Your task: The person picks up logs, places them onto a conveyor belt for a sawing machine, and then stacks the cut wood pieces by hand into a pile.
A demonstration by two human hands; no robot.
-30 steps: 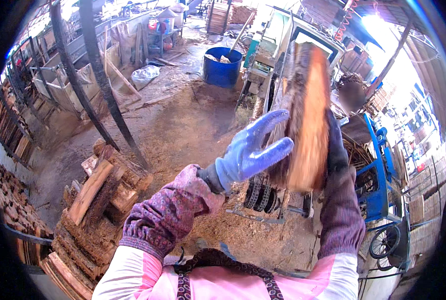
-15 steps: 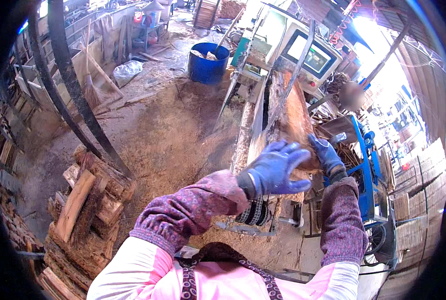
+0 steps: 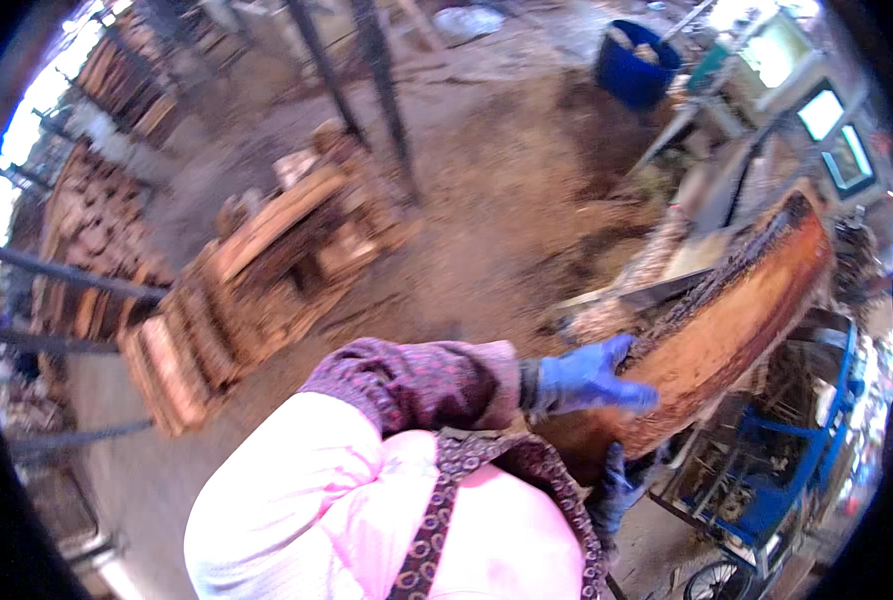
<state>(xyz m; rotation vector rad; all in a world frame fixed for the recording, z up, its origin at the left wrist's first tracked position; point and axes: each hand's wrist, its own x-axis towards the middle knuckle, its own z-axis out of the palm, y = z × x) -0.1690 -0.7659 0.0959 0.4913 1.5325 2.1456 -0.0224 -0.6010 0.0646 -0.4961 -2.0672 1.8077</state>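
Observation:
A long wood slab [image 3: 731, 335] with a pale orange sawn face and dark bark along one edge slants from in front of my body toward the far right. My left hand [image 3: 591, 383], in a blue glove, lies across the slab's near end with thumb and fingers spread; whether it presses on the wood, I cannot tell. At the near right edge of the slab, my gloved right hand [image 3: 618, 490] grips it from the side, its fingers partly hidden and blurred. Beneath the slab's left side runs the long bed of a machine [image 3: 641, 275].
A stack of rough wood pieces [image 3: 266, 265] stands on the left, beside dark upright posts [image 3: 386, 95]. The blue bin [image 3: 634, 70] is at the far right. A blue-framed cart [image 3: 781, 470] stands right of the slab. Sawdust covers the floor [image 3: 486, 200].
The view has swung left, bringing the wood stack toward the middle. The slab now lies closer to my body, more of it showing. My left hand has come down toward its near end.

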